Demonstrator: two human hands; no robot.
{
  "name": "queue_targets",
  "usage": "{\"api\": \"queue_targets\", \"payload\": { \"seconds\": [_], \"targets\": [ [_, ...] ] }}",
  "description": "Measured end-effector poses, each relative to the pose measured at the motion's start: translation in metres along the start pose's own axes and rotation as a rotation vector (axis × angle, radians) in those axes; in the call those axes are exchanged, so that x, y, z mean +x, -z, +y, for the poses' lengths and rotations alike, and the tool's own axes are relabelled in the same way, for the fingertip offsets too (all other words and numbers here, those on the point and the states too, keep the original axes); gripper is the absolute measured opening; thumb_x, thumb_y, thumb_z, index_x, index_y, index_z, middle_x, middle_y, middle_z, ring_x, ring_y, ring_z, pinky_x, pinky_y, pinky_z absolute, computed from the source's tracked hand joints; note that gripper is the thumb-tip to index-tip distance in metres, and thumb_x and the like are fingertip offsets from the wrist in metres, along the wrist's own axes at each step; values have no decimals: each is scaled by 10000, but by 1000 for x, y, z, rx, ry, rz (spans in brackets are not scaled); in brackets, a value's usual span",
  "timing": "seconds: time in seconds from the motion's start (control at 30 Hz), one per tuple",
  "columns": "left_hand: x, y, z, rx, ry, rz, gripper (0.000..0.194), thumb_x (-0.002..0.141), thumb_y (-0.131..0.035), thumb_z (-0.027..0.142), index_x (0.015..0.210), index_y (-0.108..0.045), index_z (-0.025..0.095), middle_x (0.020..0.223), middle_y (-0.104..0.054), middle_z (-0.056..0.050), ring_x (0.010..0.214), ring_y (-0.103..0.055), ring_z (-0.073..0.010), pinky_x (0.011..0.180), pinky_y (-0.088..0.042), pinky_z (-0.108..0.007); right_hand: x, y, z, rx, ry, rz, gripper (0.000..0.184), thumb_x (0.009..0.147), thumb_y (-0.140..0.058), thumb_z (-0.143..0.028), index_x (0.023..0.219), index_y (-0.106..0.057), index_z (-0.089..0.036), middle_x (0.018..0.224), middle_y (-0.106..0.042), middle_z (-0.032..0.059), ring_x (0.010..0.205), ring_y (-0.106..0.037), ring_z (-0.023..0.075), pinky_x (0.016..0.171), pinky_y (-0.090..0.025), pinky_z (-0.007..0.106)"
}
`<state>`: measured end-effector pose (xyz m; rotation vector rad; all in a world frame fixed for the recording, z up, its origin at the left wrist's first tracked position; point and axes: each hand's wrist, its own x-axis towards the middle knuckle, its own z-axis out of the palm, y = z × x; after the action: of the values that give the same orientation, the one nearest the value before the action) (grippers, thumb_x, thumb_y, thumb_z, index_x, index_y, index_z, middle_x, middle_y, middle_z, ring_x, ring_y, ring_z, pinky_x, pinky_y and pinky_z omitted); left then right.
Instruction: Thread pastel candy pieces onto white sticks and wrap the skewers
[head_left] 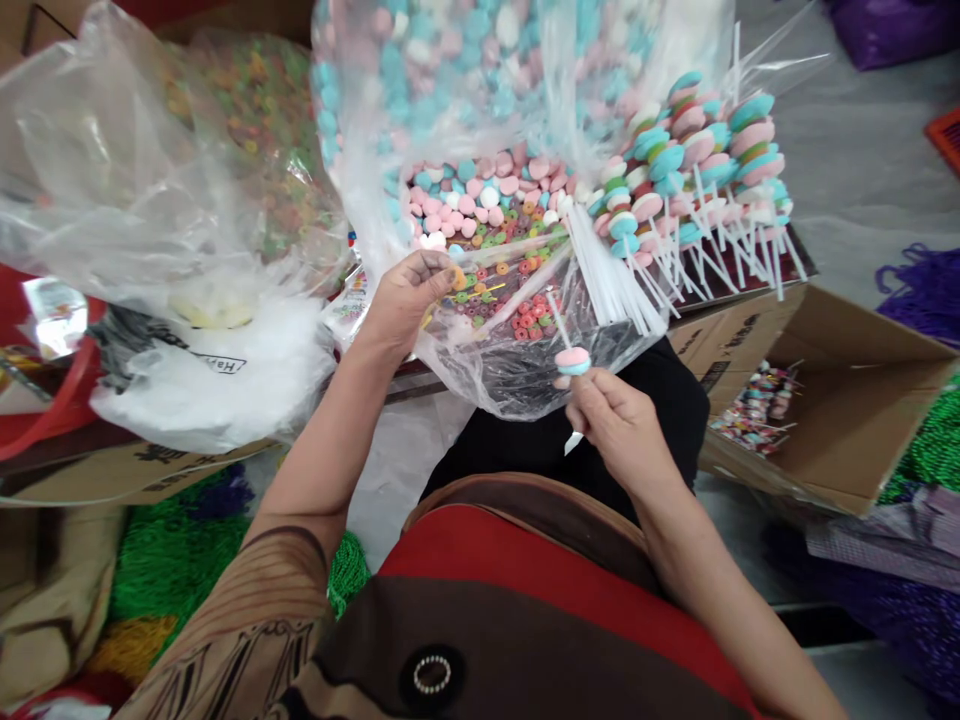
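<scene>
- The left hand (416, 295) pinches an orange ring (458, 279) left of the bundle of white sticks (611, 275), likely by fingertips because it is small.
- The right hand (611, 408) grips a single stick (557, 316) on the bundle's near side, just under its pink and blue candies (573, 361), seemingly to support them and leave the tip free.
- Red rings (531, 318) lie left of the bundle, probably for easy reach.
- Loaded skewers (694, 150) rest right of it, their handles pointing toward the body.

Candy stick (573, 362) in right hand (619, 420)

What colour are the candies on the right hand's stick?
The candies are pink and light blue, seen in the head view.
</scene>
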<state>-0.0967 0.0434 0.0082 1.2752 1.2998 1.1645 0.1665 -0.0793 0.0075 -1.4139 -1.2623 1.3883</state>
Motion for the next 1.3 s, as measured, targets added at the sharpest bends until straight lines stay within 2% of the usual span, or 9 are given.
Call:
{"api": "queue_targets", "payload": {
  "seconds": [0.13,0.23,0.37,0.57,0.73,0.8,0.87,1.03,1.3],
  "targets": [
    [-14,-26,11,-383,132,-75,191,852,-819,291,851,-645,212,792,-672,24,760,-673,-112,716,-530,-239,6,-14,-14,-116,64,-80,303,1008,-517,-417,856,-666,-201,526,-493,-64,502,-445,104,569,-364,260],
    [-23,-42,16,-525,215,-124,190,848,-836,240,837,-648,207,768,-668,35,748,-681,-100,704,-541,-226,8,-17,-16,-159,83,-83,289,1002,-498,-402,841,-641,-210,521,-481,-66,494,-445,106,558,-361,260],
    [-27,-53,18,-630,288,-131,194,826,-850,174,826,-657,190,770,-678,42,703,-659,-75,662,-533,-203,7,-15,-14,-181,81,-83,288,993,-485,-404,834,-632,-214,523,-474,-64,483,-444,108,539,-360,255],
    [-29,-60,14,-580,312,-115,175,869,-831,203,838,-659,190,765,-671,40,687,-650,-75,666,-526,-207,4,-13,-11,-197,60,-53,301,994,-472,-412,863,-651,-208,515,-465,-64,469,-446,112,524,-359,252],
    [-30,-55,7,-450,91,-182,356,740,-940,441,837,-709,188,782,-677,34,689,-598,-71,654,-496,-205,2,-10,-11,-261,68,-106,306,1008,-473,-397,858,-659,-206,516,-462,-60,482,-439,115,538,-361,255],
    [-30,-51,7,-363,33,-208,396,709,-951,477,839,-716,187,781,-674,37,690,-580,-68,670,-486,-206,2,-7,-10,-301,98,-106,301,1010,-492,-396,848,-661,-208,526,-464,-54,504,-443,120,558,-368,259],
    [-30,-49,8,-348,63,-226,377,735,-940,461,846,-702,191,763,-667,37,686,-590,-79,686,-493,-225,3,-5,-7,-302,107,-85,318,1015,-509,-427,838,-663,-211,537,-463,-50,515,-439,122,566,-371,261],
    [-33,-57,8,-524,291,-178,265,834,-864,344,873,-634,218,715,-654,41,647,-626,-107,644,-493,-253,7,-5,1,-140,42,-47,417,990,-557,-596,904,-719,-222,543,-476,-55,501,-436,121,559,-385,266],
    [-40,-72,8,-513,239,-75,326,764,-915,293,842,-607,218,824,-732,38,727,-668,-99,716,-526,-245,6,-9,0,-113,6,-9,490,970,-574,-667,921,-758,-216,516,-470,-54,489,-452,122,552,-399,265]
  ]
}}
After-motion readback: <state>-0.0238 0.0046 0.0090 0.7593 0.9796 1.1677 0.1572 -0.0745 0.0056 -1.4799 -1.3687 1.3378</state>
